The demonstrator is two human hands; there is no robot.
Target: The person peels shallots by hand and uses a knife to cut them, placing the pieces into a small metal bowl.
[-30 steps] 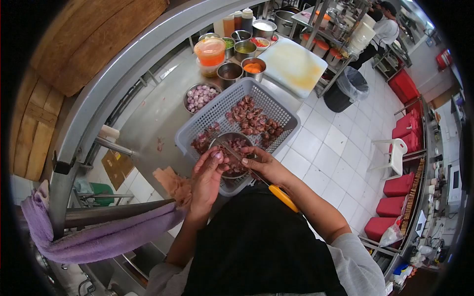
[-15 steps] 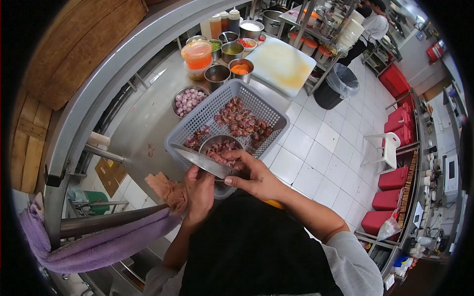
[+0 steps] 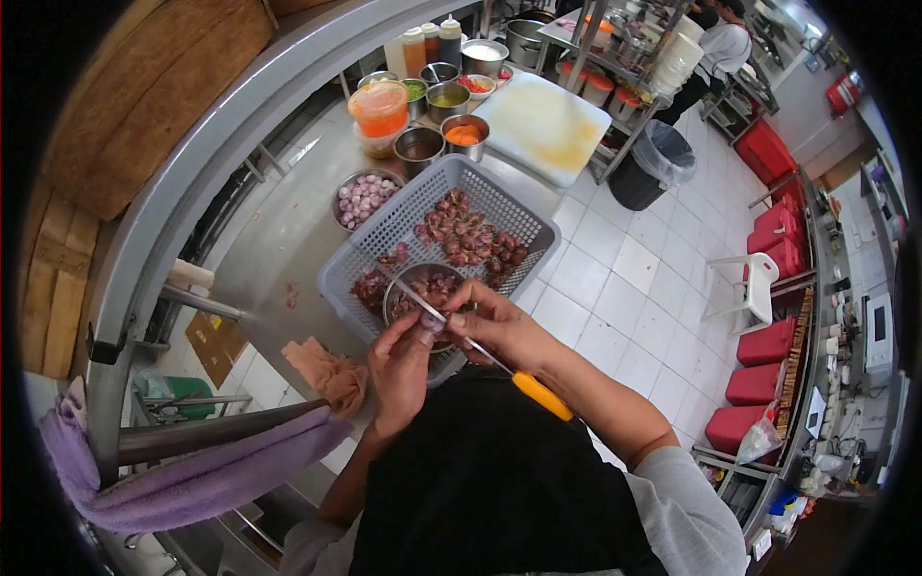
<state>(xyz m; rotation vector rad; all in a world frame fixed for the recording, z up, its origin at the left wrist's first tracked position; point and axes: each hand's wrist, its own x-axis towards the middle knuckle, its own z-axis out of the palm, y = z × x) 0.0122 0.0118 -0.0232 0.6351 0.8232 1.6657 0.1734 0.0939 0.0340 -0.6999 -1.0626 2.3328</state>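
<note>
Between my fingertips, over the grey basket's near end, is a small pale purple shallot (image 3: 432,322). My left hand (image 3: 400,370) pinches it from the left. My right hand (image 3: 501,329) holds a knife (image 3: 543,395) with a yellow handle, its blade slanting up-left across the shallot. Just beyond my fingers a metal bowl (image 3: 389,302) with reddish pieces sits in the grey basket (image 3: 331,278). Reddish-brown shallots (image 3: 461,230) lie in the basket's far part. Peeled shallots (image 3: 365,199) fill a metal bowl outside the basket, at its left.
A white cutting board (image 3: 543,125) lies at the back right. Metal pots, sauce bottles and an orange-lidded tub (image 3: 378,108) stand behind the basket. A brown cloth (image 3: 327,374) lies left of my hands. A black bin (image 3: 653,165) and a person (image 3: 722,53) are farther off.
The knife has turned from broad side to edge-on, and its yellow handle now shows fully. My fingers have come together around the shallot, now visible between them.
</note>
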